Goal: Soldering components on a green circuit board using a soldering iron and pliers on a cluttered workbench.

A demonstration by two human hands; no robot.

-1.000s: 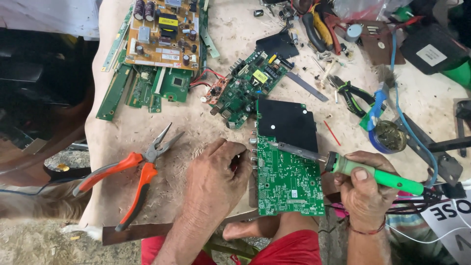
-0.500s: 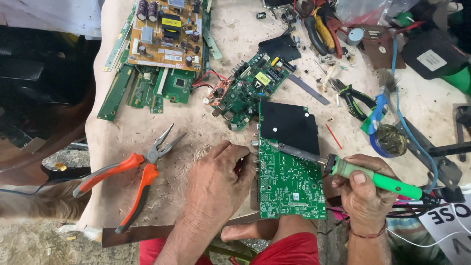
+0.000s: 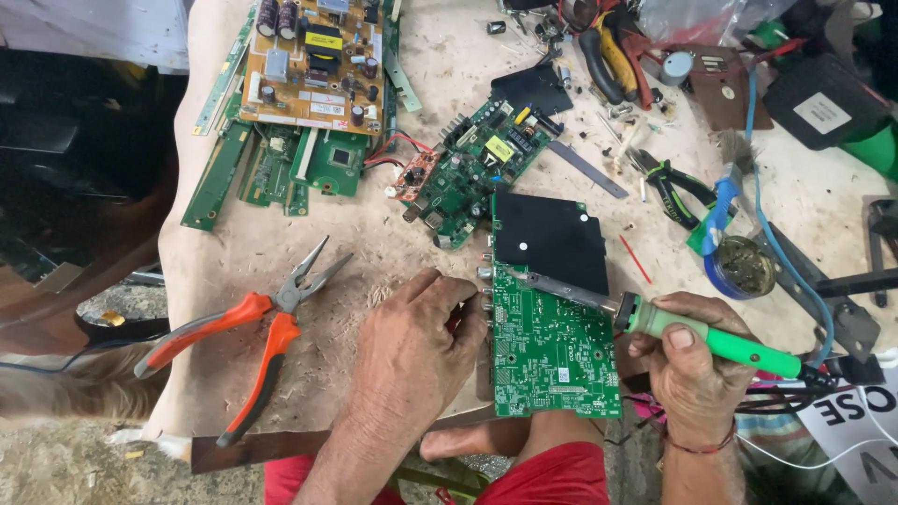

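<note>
The left hand (image 3: 412,341) grips the green circuit board's (image 3: 552,351) edge while the right hand (image 3: 687,360), closed around a soldering iron (image 3: 655,318), touches its tip near the top-left corner, so soldering seems unfinished.

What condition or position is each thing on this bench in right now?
Green circuit board: flat, steadied at its left edge.
Soldering iron: tip on the board's top-left.
Left hand: gripping the board's edge.
Right hand: closed around the iron's green handle.
Orange pliers: lying loose, jaws open.
Flux tin: lid off.
</note>
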